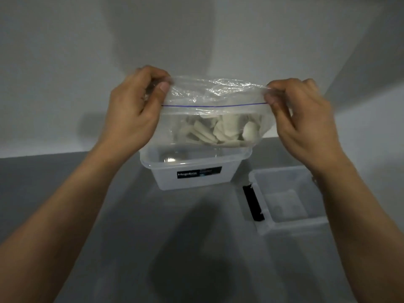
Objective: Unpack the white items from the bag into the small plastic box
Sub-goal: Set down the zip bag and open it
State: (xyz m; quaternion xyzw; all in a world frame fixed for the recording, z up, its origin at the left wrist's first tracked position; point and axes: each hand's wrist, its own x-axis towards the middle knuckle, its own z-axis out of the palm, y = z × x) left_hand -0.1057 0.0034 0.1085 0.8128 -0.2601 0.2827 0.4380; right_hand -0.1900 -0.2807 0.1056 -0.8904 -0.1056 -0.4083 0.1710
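Note:
A clear zip bag (215, 95) with a thin blue line across it hangs in the air above the table. My left hand (135, 108) pinches its top left corner and my right hand (299, 114) pinches its top right corner. Several white flat pieces (218, 130) lie heaped in the bag's bottom. Right under the bag stands a clear plastic box (194, 171) with a black label on its front wall; its inside looks bare. A smaller clear box (286, 197) stands on the table to the right, below my right forearm.
The grey table (131, 226) runs up to a white wall (196, 29) behind the boxes. A black clip (252, 203) sits on the left side of the smaller box. My forearms reach in from both lower corners.

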